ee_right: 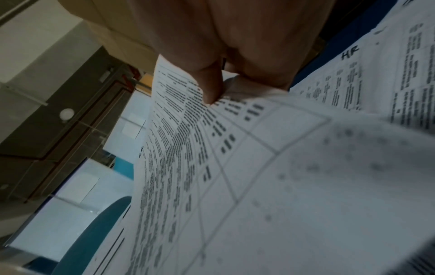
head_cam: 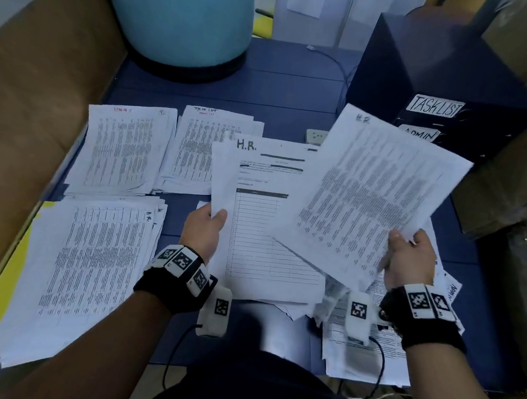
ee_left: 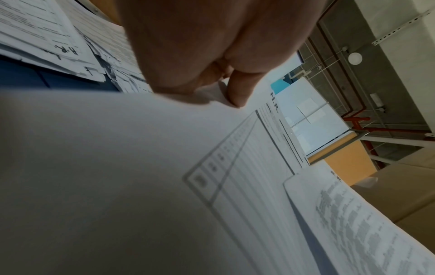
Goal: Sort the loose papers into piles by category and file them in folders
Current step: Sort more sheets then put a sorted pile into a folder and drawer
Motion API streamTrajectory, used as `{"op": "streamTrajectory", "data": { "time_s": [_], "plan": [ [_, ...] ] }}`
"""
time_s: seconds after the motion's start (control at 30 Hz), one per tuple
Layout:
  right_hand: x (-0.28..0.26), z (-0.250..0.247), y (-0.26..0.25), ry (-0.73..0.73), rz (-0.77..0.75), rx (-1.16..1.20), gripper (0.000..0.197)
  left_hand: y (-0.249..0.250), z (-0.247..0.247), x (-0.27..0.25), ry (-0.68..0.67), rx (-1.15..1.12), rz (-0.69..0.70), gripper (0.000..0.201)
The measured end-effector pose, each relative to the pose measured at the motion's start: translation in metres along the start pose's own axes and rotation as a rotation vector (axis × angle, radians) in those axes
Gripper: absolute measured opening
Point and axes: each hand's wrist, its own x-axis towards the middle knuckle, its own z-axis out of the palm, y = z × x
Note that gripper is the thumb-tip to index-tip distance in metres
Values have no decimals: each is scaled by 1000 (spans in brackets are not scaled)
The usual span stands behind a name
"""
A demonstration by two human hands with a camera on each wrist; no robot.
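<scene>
My left hand (head_cam: 210, 223) pinches the left edge of a stack of sheets whose top page is an H.R. form (head_cam: 264, 218) with a ruled table; its thumb (ee_left: 235, 89) lies on the page. My right hand (head_cam: 407, 254) pinches the lower corner of a single H.R. sheet (head_cam: 370, 193) of dense text, lifted and tilted above the stack. That hand's thumb (ee_right: 212, 85) presses the sheet's printed face. On the blue table (head_cam: 277, 101) lie sorted piles: an ADMIN pile (head_cam: 120, 147), a task list pile (head_cam: 197, 152) and an H.R. pile (head_cam: 91, 266).
A dark file box (head_cam: 441, 96) with TASKLIST and ADMIN labels stands at the back right. A light blue barrel (head_cam: 180, 18) stands at the back. More loose papers (head_cam: 371, 338) lie under my right wrist. A yellow folder (head_cam: 7, 276) sticks out under the H.R. pile. Cardboard boxes flank both sides.
</scene>
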Motion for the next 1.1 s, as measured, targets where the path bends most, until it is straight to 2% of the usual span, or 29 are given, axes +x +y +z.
{"op": "streamTrajectory", "data": {
  "time_s": [0.2,0.3,0.53,0.77,0.93,1.1],
  "plan": [
    [-4,-9,4,-17,12,86,16,1,1,-1,6,-20,-6,18],
    [-9,-6,2,-31,12,124,15,3,1,-2,-5,-40,-14,17],
    [-18,7,-7,-162,20,151,26,18,4,-14,20,-55,12,19],
    [-33,31,-6,-330,8,-22,12,18,8,-17,-15,-102,13,19],
    [-37,38,-3,-371,36,-39,3,16,8,-16,-40,-136,9,16],
    [-39,38,-7,-386,46,8,14,17,10,-16,-20,-133,10,14]
  ]
}}
